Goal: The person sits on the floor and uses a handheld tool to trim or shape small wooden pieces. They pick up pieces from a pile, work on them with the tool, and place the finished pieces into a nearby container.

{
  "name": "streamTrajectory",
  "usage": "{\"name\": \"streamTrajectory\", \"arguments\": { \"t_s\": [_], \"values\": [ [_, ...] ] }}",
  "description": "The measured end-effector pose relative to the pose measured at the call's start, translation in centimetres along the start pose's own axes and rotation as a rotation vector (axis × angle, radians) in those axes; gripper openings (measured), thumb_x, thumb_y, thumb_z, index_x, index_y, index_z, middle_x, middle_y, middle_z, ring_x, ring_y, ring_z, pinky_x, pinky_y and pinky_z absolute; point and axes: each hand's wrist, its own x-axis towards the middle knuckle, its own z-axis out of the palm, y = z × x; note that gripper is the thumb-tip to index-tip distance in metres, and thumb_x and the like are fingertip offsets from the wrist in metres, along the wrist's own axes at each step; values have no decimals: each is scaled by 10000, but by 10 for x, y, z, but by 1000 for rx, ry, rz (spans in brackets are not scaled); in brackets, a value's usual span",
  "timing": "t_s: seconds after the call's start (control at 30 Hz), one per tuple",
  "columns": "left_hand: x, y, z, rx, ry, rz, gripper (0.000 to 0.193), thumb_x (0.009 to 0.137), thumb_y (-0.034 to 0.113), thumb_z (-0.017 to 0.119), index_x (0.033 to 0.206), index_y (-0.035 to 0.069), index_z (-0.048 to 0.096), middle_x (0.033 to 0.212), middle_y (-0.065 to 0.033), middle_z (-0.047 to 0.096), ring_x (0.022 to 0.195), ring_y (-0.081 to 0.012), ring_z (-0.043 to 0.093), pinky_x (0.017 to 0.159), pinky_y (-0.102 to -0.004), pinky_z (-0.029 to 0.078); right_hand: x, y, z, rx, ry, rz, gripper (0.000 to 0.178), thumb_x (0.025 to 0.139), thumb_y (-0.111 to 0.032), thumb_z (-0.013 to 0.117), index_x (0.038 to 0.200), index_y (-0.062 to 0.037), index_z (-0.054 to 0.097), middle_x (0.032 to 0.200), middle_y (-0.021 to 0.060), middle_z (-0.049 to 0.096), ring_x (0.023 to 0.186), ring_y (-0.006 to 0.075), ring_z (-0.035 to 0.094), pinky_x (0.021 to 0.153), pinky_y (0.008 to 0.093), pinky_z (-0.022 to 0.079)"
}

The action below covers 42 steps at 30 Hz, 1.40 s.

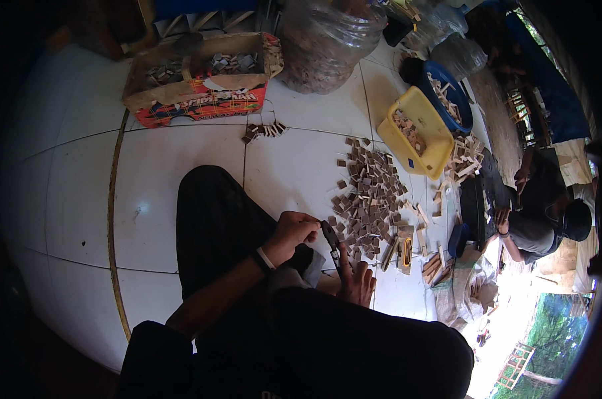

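My left hand [293,234] is closed in a pinch, its fingertips at the head of a dark hand tool that looks like pliers [330,238]. What the pinch holds is too small to make out. Around the tool's handles my right hand [358,282] is wrapped, with one finger lying along them. Just beyond the tool, a spread heap of small brown square pieces [371,189] with pale thin sticks among them lies on the white tiled floor [294,163]. My bent legs frame both hands.
Far left stands a printed cardboard box [195,100] holding small pieces. Beside it is a full clear plastic sack [327,50]. To the right are a yellow tub [424,143], a blue basin [464,110], wood offcuts [466,159] and a yellow-and-black tool [405,249]. Another person [540,226] sits at far right.
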Motion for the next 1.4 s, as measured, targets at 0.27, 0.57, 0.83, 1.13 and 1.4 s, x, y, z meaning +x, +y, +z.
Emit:
{"name": "streamTrajectory", "arguments": {
  "t_s": [0.27, 0.57, 0.83, 1.13, 1.4],
  "values": [
    [6, 11, 0, 69, -28, 83, 186, 920, 108, 711, 1021, -46, 733, 791, -46, 677, 670, -116, 634, 657, -258, 530, 10, -13, -22, -38, 105, 81, 1101, 736, 81, 661, 1625, -469, 313, 1169, 150, 479, 1042, 346, 519, 918, 490, 407],
    [5, 23, 0, 76, -14, 36, 210, 912, 124, 716, 1041, -39, 741, 782, -30, 674, 669, -103, 633, 657, -258, 539, 12, -14, -30, -78, 156, 98, 1042, 727, 9, 725, 1598, -456, 392, 1216, 117, 521, 1173, 313, 561, 996, 534, 363],
    [5, 18, -1, 96, -5, 79, 214, 903, 129, 719, 1005, -60, 736, 760, -36, 669, 643, -104, 619, 621, -259, 516, 13, -14, -26, 139, 65, 92, 949, 804, 82, 568, 1604, -403, 408, 1174, 187, 513, 1037, 385, 585, 872, 496, 462],
    [4, 18, 1, 134, 23, 92, 199, 892, 115, 724, 956, -73, 727, 722, -45, 667, 607, -112, 620, 572, -256, 492, 12, -8, -21, 136, 94, 74, 919, 809, 78, 558, 1595, -382, 435, 1150, 185, 520, 991, 390, 593, 851, 501, 464],
    [5, 15, -6, 102, -5, 132, 205, 894, 115, 720, 960, -78, 722, 720, -53, 667, 605, -113, 619, 565, -252, 484, 14, -10, -15, 89, 89, 77, 907, 834, 67, 565, 1603, -391, 412, 1153, 189, 532, 1006, 379, 602, 840, 513, 468]
  ]
}}
